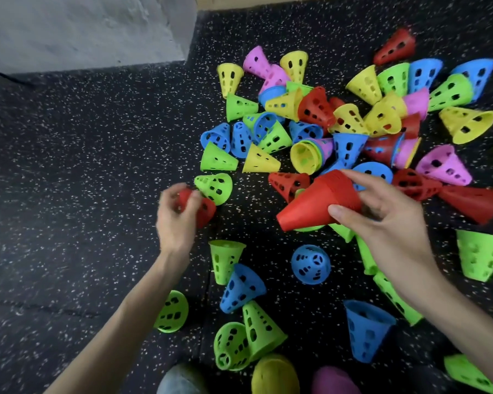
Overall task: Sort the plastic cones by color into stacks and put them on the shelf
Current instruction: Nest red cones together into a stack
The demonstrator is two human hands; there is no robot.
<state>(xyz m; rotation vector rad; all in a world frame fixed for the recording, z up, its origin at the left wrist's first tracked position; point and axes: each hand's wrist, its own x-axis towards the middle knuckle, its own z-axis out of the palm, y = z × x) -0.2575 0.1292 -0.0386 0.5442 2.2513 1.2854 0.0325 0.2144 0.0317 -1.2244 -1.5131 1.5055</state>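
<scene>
Red cones filled both my hands: the right hand [382,211] gripped a stack [319,203], the left hand [177,214] pinched a single cone [204,207] above the speckled floor [83,180].

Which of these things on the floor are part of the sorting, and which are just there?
Part of the job:
- red stack in right hand
- red cone in left hand
- loose cone pile

Just there:
- speckled floor
- grey wall
- black cable
</scene>
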